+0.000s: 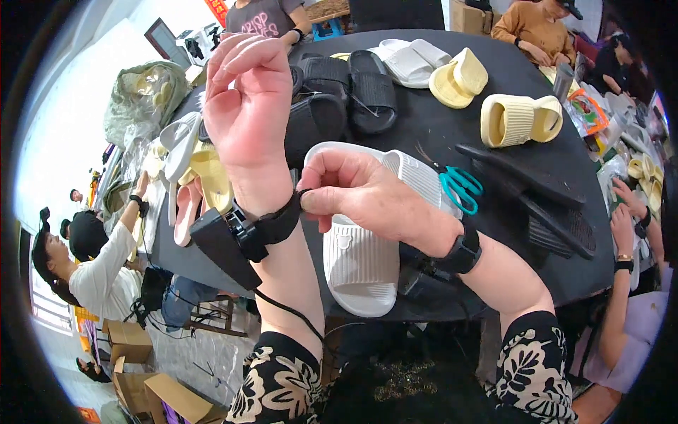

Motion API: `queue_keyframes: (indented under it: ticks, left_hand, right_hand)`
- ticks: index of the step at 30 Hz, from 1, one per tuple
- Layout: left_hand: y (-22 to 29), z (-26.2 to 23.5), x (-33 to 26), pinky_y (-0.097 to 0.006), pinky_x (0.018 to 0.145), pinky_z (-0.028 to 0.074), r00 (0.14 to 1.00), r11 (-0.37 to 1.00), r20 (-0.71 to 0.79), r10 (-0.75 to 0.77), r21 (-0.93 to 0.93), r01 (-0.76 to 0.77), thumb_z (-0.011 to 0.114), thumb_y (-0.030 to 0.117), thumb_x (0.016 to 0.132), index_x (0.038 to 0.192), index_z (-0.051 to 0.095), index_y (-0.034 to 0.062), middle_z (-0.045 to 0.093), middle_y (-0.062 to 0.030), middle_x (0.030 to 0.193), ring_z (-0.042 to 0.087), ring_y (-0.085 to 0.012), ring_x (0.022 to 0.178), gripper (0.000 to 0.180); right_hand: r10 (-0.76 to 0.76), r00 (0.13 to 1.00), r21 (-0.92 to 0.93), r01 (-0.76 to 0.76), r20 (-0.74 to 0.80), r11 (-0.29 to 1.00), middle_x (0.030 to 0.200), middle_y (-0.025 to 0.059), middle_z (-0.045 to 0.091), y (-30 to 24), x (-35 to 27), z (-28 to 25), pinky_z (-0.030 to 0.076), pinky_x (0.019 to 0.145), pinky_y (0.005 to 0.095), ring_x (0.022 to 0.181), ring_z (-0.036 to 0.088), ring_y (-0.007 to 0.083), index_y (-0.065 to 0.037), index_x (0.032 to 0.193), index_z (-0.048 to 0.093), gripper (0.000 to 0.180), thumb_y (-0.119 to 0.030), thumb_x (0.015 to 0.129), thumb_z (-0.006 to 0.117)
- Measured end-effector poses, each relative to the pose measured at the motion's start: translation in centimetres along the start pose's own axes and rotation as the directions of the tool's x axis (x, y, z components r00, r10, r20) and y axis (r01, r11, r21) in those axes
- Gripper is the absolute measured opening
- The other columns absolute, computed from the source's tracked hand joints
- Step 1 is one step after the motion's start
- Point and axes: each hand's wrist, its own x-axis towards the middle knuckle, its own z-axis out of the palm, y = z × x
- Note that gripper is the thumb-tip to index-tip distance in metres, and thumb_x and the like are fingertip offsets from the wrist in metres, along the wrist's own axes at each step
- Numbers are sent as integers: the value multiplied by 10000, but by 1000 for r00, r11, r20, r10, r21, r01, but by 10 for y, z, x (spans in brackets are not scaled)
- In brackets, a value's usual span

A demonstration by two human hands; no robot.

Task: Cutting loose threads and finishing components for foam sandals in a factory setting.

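I've got my left hand (247, 106) raised in front of me, palm turned in, fingers loosely curled and holding nothing. Around that wrist sits a black strap (272, 227) with a black box (220, 247) hanging off its left side and a thin cable trailing down along the forearm. My right hand (367, 194) is reaching across to it, thumb and forefinger pinched tight on the end of that strap, so that grip is closed on the strap right at the inner side of the left wrist. Under both hands, on the near part of the round black surface (579, 261), lies a white slipper (364, 265), its toe pointing toward me and its ribbed band half hidden by my right hand. Just right of it, teal-handled scissors (460, 187) rest against the slipper's far edge. Farther off I see black slippers (353, 88) behind my left hand, a white pair (409, 62) at the far side, two cream slippers (487, 99) to the far right, and flat black soles (544, 201) on the right. A pink slipper (187, 208) and a yellow one (208, 173) sit at the left edge. Other people sit around the rim, one on the left in a white top (106, 279), hands busy on their own side.
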Motion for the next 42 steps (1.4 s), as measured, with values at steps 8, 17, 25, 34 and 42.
queue_keyframes:
  ticks: [8, 17, 25, 34, 42]
  left_hand:
    - [9, -18, 6, -277, 622, 377, 998, 999, -50, 37, 21, -36, 449, 21, 760, 693, 438, 56, 453, -11, 631, 431, -134, 576, 76]
    - [13, -36, 17, -298, 637, 366, 997, 998, -69, 27, 60, -23, 471, 131, 824, 786, 459, 42, 462, -3, 662, 426, -123, 573, 97]
    - [22, -46, 29, -297, 627, 358, 988, 989, -117, 102, 123, -87, 481, 146, 817, 794, 444, 35, 452, -6, 676, 420, -128, 577, 119]
    - [20, -54, 36, -278, 619, 349, 979, 981, -145, 144, 152, -122, 463, 28, 790, 759, 420, 42, 396, 13, 590, 400, -117, 533, 55]
    - [28, -56, 31, -290, 606, 355, 974, 973, -148, 172, 181, -145, 468, 108, 815, 780, 428, 39, 422, -4, 633, 404, -130, 551, 88]
  right_hand:
    - [-33, 988, -132, 12, -152, 991, 671, -4, 508, 0, -13, 3, 430, 503, 230, 557, 515, 75, -25, 825, 503, 101, -78, 824, 590]
    - [-125, 977, -280, 73, -172, 957, 737, -8, 510, 1, -23, -4, 444, 537, 197, 610, 504, 44, -42, 866, 473, 104, -15, 838, 570]
    - [-243, 958, -350, 177, -155, 920, 775, -22, 481, -4, -28, -3, 415, 600, 193, 691, 465, 31, -42, 889, 477, 114, -13, 836, 573]
    - [-254, 961, -457, 178, -110, 871, 773, -4, 484, -11, -37, 3, 412, 628, 217, 705, 461, 53, -22, 876, 487, 127, -17, 816, 600]
    - [-401, 916, -498, 344, -7, 796, 761, 55, 536, -9, -44, 12, 445, 626, 245, 675, 520, 108, -12, 866, 508, 150, -1, 784, 633]
